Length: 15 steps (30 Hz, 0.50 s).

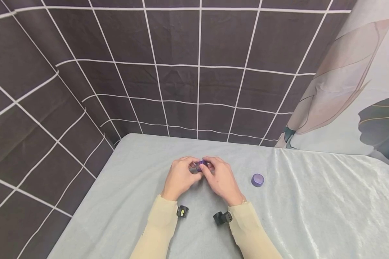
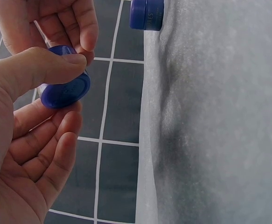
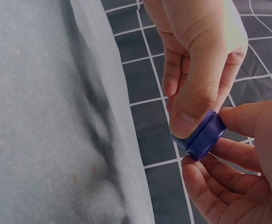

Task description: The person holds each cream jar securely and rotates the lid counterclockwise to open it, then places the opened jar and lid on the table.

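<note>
Pinching from both sides, the left hand point(image 1: 180, 177) and the right hand point(image 1: 221, 178) meet over the middle of the desk point(image 1: 311, 216) and share one small purple jar point(image 1: 201, 165), which sits raised between their fingertips rather than on the cloth. Seen from the left wrist, the left thumb presses on the jar's round edge with the fingers curled beneath it, while the right hand's fingers close on it from above. The right wrist view shows the same grip from the other side, the jar tilted, held by the right thumb and fingers and by the left thumb. A second purple jar point(image 1: 257, 180) stands alone on the grey cloth, to the right of the right hand and apart from it.
</note>
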{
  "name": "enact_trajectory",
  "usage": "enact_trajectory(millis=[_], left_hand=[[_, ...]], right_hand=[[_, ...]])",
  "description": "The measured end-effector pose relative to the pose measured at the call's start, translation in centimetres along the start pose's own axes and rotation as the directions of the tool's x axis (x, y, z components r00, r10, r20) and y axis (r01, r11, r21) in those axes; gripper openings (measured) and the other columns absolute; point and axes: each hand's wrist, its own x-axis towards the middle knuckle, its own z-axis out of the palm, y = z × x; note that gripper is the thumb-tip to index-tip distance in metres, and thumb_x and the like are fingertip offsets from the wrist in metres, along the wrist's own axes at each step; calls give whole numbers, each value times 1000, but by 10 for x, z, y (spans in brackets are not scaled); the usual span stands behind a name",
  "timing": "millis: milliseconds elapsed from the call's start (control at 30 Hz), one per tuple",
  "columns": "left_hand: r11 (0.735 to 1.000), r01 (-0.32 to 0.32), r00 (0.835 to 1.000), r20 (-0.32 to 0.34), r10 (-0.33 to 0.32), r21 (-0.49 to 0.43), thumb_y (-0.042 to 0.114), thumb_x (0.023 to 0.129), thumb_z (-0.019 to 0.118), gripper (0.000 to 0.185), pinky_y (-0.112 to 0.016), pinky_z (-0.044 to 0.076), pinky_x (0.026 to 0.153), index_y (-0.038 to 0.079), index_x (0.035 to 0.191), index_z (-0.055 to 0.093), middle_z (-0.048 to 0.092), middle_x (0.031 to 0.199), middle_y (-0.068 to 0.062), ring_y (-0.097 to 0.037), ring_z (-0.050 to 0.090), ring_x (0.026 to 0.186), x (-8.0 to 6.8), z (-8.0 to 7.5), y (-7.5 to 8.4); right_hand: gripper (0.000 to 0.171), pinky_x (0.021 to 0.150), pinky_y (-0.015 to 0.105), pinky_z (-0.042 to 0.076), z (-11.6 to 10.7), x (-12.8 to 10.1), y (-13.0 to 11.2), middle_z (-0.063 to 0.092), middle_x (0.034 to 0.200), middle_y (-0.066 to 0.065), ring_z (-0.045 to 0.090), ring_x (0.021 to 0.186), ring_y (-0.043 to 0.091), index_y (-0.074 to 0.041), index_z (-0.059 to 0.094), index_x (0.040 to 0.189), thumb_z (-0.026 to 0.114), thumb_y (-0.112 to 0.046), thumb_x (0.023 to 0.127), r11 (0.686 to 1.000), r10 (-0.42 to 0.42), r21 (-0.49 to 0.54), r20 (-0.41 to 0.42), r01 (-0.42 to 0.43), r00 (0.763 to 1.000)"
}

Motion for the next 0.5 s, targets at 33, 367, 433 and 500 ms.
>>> enact_trajectory(millis=[33,367,433,500], left_hand=[[1000,0,1000,0,0,1,16,72,87,29,-26,51,68,8,98,77,70,84,2,-10,62,76,0,0,0],[1000,0,1000,0,0,2,15,72,86,29,-29,52,70,8,98,77,70,84,1,-14,64,77,1,-1,1],[1000,0,1000,0,0,3,15,72,86,28,-29,52,70,7,98,77,70,84,1,-14,64,77,1,-1,1],[1000,-1,1000,2,1,4,15,73,86,28,-29,52,70,7,98,77,70,84,0,-14,64,77,0,-1,1]], right_hand=[[28,77,37,54,0,0,0,68,95,7,65,82,16,-2,71,115,70,-19,94,1000,0,0,0,0,1000],[28,78,38,53,0,1,1,68,96,7,65,83,16,-3,71,116,70,-19,94,1000,-9,-3,4,9,1000],[28,78,38,53,0,0,1,68,97,7,65,83,16,-3,71,116,70,-19,94,1000,-9,-4,5,9,1000],[28,78,38,53,0,0,1,69,98,7,66,84,16,-3,71,116,70,-19,94,1000,-9,-5,5,9,1000]])
